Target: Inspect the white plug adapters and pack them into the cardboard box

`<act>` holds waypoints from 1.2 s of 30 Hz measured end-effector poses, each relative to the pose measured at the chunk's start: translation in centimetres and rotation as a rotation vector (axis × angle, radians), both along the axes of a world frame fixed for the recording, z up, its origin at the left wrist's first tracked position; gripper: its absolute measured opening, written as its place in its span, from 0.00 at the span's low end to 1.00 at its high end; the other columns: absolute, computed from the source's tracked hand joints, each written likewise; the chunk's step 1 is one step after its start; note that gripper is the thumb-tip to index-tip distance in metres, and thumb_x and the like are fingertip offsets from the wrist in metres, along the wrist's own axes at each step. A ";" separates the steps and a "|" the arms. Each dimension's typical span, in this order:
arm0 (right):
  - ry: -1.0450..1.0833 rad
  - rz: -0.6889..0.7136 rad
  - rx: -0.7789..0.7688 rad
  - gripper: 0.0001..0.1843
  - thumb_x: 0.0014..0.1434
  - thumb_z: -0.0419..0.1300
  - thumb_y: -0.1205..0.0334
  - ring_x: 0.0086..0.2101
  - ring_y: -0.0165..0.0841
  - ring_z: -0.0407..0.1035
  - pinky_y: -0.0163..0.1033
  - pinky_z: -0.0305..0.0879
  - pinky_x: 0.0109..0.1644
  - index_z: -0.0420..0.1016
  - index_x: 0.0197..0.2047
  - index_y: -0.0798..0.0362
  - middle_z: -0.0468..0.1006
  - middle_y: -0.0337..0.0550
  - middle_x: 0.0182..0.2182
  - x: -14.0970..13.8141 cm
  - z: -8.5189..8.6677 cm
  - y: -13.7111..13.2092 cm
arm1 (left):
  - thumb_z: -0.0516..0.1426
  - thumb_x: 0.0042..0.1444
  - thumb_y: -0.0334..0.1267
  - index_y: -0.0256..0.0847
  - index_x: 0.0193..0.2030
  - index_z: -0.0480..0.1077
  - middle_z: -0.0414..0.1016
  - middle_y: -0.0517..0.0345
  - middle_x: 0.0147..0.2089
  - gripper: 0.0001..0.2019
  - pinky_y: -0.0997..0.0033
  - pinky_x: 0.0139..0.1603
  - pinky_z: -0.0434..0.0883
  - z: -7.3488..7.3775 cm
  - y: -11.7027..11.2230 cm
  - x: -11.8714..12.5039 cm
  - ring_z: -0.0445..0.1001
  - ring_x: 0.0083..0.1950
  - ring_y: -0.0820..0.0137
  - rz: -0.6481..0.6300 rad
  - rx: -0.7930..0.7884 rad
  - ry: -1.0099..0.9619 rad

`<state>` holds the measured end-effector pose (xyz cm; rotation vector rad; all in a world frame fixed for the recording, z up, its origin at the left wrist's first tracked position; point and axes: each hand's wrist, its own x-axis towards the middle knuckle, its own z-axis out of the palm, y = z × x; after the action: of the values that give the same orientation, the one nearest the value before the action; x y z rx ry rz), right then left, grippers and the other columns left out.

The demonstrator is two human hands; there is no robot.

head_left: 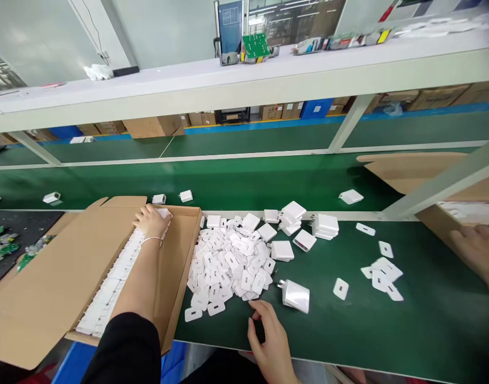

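My left hand [151,221] reaches to the far end of an open cardboard box [180,266]. Its fingers are closed around a white charger [164,213], mostly hidden by the hand. A row of similar white chargers [110,285] lines the left side of this box. At the front of the green bench my right hand [270,338] rests with thumb and forefinger apart, nothing visible between them. Just ahead of it lies a pile of small white slotted plates [230,261]. A white charger with prongs [294,296] lies to the right of that hand.
Several chargers [324,226] sit behind the pile, and loose plates [384,274] lie to the right. A co-worker's hand [480,250] is by another carton [440,224]. Chargers ride on the green belt [248,184] beyond. A shelf [228,90] spans overhead.
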<state>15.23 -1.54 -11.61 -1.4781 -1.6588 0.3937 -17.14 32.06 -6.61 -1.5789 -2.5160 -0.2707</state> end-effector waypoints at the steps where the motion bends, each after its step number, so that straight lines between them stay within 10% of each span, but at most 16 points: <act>1: -0.006 0.000 0.007 0.17 0.70 0.52 0.69 0.37 0.34 0.76 0.39 0.78 0.40 0.68 0.59 0.50 0.75 0.49 0.45 0.0 0.1 0.0 | 0.59 0.55 0.57 0.27 0.67 0.59 0.66 0.24 0.65 0.41 0.40 0.58 0.65 -0.1 0.2 0.0 0.64 0.64 0.36 0.004 -0.001 0.000; 20: -0.075 0.009 0.059 0.16 0.69 0.53 0.68 0.44 0.42 0.81 0.45 0.82 0.45 0.73 0.57 0.50 0.81 0.52 0.47 -0.1 -0.8 -0.2 | 0.45 0.67 0.58 0.29 0.76 0.52 0.59 0.19 0.69 0.40 0.37 0.60 0.63 0.5 -1.1 0.4 0.60 0.67 0.31 -0.077 -0.074 0.034; 24: -0.094 0.031 0.092 0.18 0.67 0.55 0.70 0.46 0.43 0.81 0.46 0.82 0.47 0.73 0.58 0.50 0.82 0.51 0.47 0.0 -1.3 -0.3 | 0.46 0.66 0.54 0.27 0.75 0.57 0.58 0.14 0.70 0.39 0.24 0.60 0.58 1.8 0.5 1.0 0.58 0.70 0.24 -0.066 -0.167 0.007; 30: 0.062 0.094 0.153 0.20 0.63 0.54 0.76 0.40 0.37 0.80 0.39 0.81 0.43 0.72 0.55 0.50 0.81 0.49 0.41 1.2 -1.2 -0.8 | 0.56 0.60 0.54 0.38 0.75 0.59 0.37 0.35 0.82 0.39 0.26 0.74 0.38 3.3 6.1 6.3 0.30 0.81 0.36 -0.293 -0.198 0.043; 36: -0.020 -0.012 0.016 0.25 0.63 0.54 0.73 0.44 0.40 0.80 0.41 0.82 0.44 0.69 0.62 0.50 0.78 0.55 0.51 0.8 -0.6 -0.8 | 0.65 0.55 0.51 0.37 0.58 0.74 0.77 0.38 0.58 0.27 0.41 0.64 0.68 3.3 10.5 10.5 0.73 0.63 0.47 -0.427 -0.413 -0.118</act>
<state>16.06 -2.31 -12.21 -1.4834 -1.6645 0.3598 -6.62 42.57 -3.29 -2.3214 -2.3986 0.1248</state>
